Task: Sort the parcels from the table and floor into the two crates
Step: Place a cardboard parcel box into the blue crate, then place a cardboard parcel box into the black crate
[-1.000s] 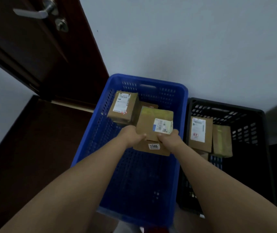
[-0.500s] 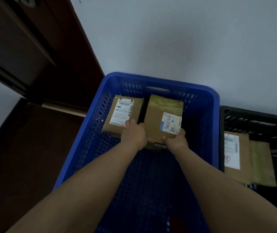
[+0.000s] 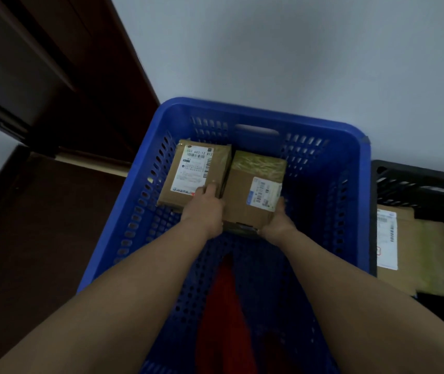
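Both my hands are inside the blue crate (image 3: 353, 201), holding a brown cardboard parcel (image 3: 245, 201) with yellowish tape on top and a small white label. My left hand (image 3: 204, 209) grips its left side and my right hand (image 3: 277, 222) grips its right near corner. The parcel sits low at the crate's far end, on or over another box whose dark edge shows beneath it. To its left, touching it, lies a second parcel (image 3: 194, 171) with a large white shipping label.
A black crate (image 3: 417, 179) stands right of the blue one and holds flat parcels (image 3: 409, 247) with a white label. A dark wooden door (image 3: 53, 76) and dark floor are at the left. The white wall is right behind both crates.
The parcel went from above the blue crate down to its far end beside the labelled parcel. Both hands went down with it and my view moved closer.
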Motion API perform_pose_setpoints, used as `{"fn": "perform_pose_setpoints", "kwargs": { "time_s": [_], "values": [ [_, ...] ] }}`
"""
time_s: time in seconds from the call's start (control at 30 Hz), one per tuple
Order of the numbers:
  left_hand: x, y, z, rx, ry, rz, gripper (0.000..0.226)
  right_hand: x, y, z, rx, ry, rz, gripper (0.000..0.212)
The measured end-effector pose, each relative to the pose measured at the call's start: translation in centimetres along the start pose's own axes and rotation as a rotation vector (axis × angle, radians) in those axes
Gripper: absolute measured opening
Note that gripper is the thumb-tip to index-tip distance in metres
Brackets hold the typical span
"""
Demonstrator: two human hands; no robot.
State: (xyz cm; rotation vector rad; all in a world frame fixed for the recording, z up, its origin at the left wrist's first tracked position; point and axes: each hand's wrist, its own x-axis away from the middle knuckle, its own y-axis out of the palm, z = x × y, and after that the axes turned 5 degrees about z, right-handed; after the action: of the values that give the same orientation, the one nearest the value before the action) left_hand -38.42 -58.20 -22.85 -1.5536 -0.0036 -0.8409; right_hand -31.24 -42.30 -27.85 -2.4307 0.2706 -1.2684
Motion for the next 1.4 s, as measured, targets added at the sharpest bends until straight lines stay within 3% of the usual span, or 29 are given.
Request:
{"fn": "perform_pose_setpoints", "kwargs": {
  "time_s": [0.23,0.5,0.87,1.17,1.4],
  "values": [
    [3.0,-3.2,1.4,-0.084,0.061,0.033,0.043,5.6,-2.3,-1.7,0.249,-0.015,0.161,0.090],
    [10.1,-8.1,4.3,-0.169,0.200,0.071,0.049,17.3,-5.0,-0.9,0.348,-0.063,0.239,0.071],
    [21.0,-15.3,13.6,-0.323,0.626,0.294,0.049,34.6,-10.6,0.1,0.350,-0.084,0.492,0.053],
    [27.6,-15.5,24.5,-0.371,0.813,0.408,0.047,42.5,-15.6,7.0,0.310,-0.018,0.677,0.060],
    [35.3,-14.2,37.0,-0.472,0.917,0.448,0.053,51.5,-21.5,17.6,0.287,0.014,0.827,0.055]
  ]
}}
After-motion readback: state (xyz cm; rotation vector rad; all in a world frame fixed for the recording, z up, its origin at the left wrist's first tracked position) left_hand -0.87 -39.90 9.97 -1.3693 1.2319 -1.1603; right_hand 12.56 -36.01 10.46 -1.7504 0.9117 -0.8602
